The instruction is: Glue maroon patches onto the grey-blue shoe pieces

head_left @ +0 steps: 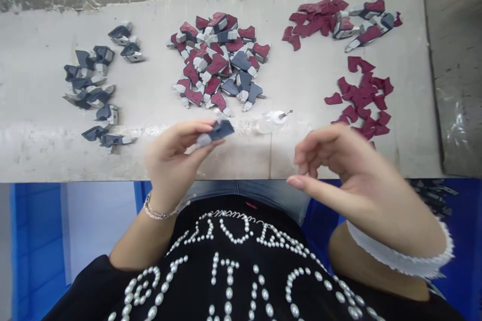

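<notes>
My left hand (175,155) holds a dark grey-blue part (221,130) with a light grey end between thumb and fingers, above the table's front strip. To the right, my right hand (335,163) is raised with fingers curved and thumb apart, and nothing shows between them. A small clear bottle (270,122) with a thin tip lies between the hands. Just beyond my right hand are scattered flat maroon pieces (363,97). Behind my left hand is a large pile of maroon, grey and blue parts (216,62).
Several dark grey parts (90,85) lie at the left. At the back right are more maroon pieces (314,17) beside a group of assembled parts (367,24). A metal panel (457,70) bounds the table (278,65) at the right. Blue bins (37,240) stand below the front edge.
</notes>
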`<state>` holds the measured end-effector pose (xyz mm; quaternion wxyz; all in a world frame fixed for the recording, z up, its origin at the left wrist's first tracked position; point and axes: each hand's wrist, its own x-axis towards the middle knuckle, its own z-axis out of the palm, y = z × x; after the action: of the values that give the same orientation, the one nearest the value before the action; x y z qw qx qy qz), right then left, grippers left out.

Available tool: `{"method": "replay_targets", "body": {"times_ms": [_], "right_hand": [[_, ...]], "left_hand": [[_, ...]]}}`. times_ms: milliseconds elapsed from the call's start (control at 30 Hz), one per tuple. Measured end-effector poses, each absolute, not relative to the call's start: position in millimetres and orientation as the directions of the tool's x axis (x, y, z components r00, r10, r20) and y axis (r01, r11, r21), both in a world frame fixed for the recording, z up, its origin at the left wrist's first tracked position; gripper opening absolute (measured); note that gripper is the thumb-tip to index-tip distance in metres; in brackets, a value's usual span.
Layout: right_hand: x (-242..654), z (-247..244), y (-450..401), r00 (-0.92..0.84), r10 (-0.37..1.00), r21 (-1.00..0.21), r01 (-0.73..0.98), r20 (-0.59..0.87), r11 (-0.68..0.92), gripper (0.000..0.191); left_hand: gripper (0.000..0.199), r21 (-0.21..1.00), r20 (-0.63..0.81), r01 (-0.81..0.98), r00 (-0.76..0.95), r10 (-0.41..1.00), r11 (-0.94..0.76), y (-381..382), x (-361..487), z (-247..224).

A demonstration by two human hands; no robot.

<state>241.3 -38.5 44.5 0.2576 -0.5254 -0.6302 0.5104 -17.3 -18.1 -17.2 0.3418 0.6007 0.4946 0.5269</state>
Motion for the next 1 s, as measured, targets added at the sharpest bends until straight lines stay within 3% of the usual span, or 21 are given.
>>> {"method": "replay_targets", "body": {"times_ms": [133,267,467,567,633,700,833,933,1000], "right_hand": [[248.0,27.2,-60.2,-0.551,0.709,-0.819,0.569,-0.441,-0.067,0.009],[240.4,8.3,-78.3,-0.591,0.686,-0.779,0.625,-0.424,0.056,0.014],[268.6,5.4,-82.8,-0.446,0.806,-0.710,0.703,-0.389,0.047,0.018],[301.1,3.7,-76.3,-0.078,0.968,-0.553,0.831,-0.239,-0.070,0.032],[318.4,-3.8,-70.8,0.100,0.986,-0.448,0.881,-0.131,-0.149,0.050],[327.7,-14.7,-65.1,0.130,0.988,-0.433,0.888,-0.082,-0.153,0.054],[326.4,-34.5,-53.5,0.055,0.998,-0.485,0.872,-0.037,-0.066,0.031],[319.8,-40.7,-44.2,0.044,0.998,-0.495,0.867,-0.047,-0.062,0.014],[317.4,-41.4,-37.5,0.050,0.996,-0.490,0.868,-0.073,-0.080,0.015]], "left_hand": [[0.028,0.930,0.297,0.256,-0.103,0.949,-0.263,-5.6,-32.7,-31.1],[0.029,0.950,0.244,0.212,-0.041,0.969,-0.230,-5.2,-35.1,-32.8],[0.027,0.942,0.260,0.200,0.076,0.962,-0.271,-16.5,-33.2,-17.1],[0.027,0.935,0.310,0.158,0.067,0.948,-0.317,-24.9,-36.0,-15.3],[0.029,0.945,0.307,0.101,0.044,0.951,-0.310,-30.9,-37.2,-15.8],[0.033,0.971,0.233,0.043,0.036,0.972,-0.235,-37.0,-37.3,-15.6],[0.036,0.994,0.024,-0.108,0.124,0.992,-0.010,-50.0,-32.3,-10.5],[0.036,0.978,-0.025,-0.197,0.188,0.982,0.063,-59.3,-23.0,-2.8],[0.035,0.980,-0.052,-0.178,0.199,0.979,0.088,-63.9,-15.4,3.2]]}}
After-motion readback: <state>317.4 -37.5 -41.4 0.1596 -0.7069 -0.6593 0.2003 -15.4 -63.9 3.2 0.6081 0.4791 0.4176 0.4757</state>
